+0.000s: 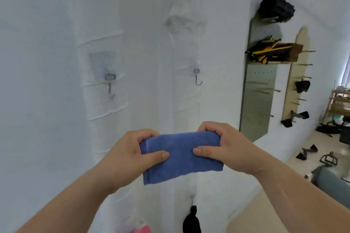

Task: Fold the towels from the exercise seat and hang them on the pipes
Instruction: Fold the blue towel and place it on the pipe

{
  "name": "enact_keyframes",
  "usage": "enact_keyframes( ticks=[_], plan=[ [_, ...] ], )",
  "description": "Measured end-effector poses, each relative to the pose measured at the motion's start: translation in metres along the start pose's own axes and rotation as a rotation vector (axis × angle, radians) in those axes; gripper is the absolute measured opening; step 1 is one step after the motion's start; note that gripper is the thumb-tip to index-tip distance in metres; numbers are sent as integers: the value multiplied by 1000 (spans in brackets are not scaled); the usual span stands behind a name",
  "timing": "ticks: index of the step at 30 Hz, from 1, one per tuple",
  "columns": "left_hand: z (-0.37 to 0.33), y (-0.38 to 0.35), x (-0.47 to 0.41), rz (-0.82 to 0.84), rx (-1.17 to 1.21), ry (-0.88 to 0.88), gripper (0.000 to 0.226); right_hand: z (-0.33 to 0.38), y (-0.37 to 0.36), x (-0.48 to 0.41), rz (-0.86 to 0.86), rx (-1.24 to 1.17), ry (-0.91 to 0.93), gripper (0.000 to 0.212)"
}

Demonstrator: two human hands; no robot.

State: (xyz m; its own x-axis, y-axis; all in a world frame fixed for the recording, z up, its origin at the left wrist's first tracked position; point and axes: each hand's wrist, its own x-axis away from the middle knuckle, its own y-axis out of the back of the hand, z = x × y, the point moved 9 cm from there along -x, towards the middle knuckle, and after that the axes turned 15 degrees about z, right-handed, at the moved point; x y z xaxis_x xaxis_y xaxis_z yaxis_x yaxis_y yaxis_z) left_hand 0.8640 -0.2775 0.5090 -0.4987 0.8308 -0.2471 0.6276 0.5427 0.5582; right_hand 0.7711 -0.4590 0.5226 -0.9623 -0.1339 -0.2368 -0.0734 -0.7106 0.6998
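A folded, rectangular blue terry-cloth towel [181, 157] is held up between both hands in front of a white wall, its long edge running from one hand to the other. The left hand [130, 154] clamps the towel's left end and the right hand [225, 145] clamps its right end, each with the thumb pressed on the near face and the fingers curled over the top edge. Above the hands, two small metal hooks [109, 86] [197, 77] are stuck to white-wrapped vertical pipes [102, 24].
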Motion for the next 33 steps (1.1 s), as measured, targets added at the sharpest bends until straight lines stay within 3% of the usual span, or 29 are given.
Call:
enact_keyframes(
  ticks=[4, 7, 14, 19, 33],
  plan=[
    [-43, -17, -79, -255, 48, -50, 43, -40, 97, -12, -132, -94, 86, 15],
    [-71, -37, -130, -311, 16, -53, 51, -67, 161, -24, -207, -192, 88, 22],
    [-138, -20, -196, -533, -119, -116, 48, -64, 243, -67, -98, -351, 306, 26],
    [-156, 2, -215, -593, -221, -118, 43, -62, 265, -91, -5, -347, 438, 29],
    [-96, 30, -244, -693, -558, -7, 51, -98, 234, -176, -155, 55, 525, 19]
  ],
)
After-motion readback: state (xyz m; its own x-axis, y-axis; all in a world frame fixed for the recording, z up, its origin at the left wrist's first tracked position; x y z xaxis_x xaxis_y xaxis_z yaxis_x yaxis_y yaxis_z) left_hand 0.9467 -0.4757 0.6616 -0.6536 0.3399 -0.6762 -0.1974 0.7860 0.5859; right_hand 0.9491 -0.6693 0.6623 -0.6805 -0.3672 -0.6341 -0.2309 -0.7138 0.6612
